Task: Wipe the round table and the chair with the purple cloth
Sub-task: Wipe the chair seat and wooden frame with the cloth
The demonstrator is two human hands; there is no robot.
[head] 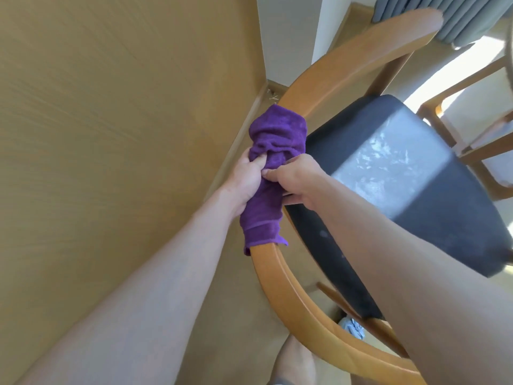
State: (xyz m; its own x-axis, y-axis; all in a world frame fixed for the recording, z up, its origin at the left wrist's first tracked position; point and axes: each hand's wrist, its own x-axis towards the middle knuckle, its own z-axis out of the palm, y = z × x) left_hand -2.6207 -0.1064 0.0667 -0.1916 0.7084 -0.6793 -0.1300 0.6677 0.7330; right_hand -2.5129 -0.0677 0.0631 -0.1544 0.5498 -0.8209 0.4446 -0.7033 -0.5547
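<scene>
At centre, wrapped over curved chair rail: purple cloth. Gripped by left hand at nine o'clock. Pinched by right hand at three o'clock.

Daylight, strong, entering from upper right beside the grey curtain. Floor patch there blown out to white. Bright glare sheet across the dark chair seat, mottled, hiding the fabric texture. Left wall evenly lit, warm tan, smeared with motion blur streaks. Chair back rail soft at its top end. Wide-angle bending: rail and wall lines curve toward the frame edges. Right forearm in shade, darker than the left. Purple cloth fairly sharp, folds readable.
</scene>
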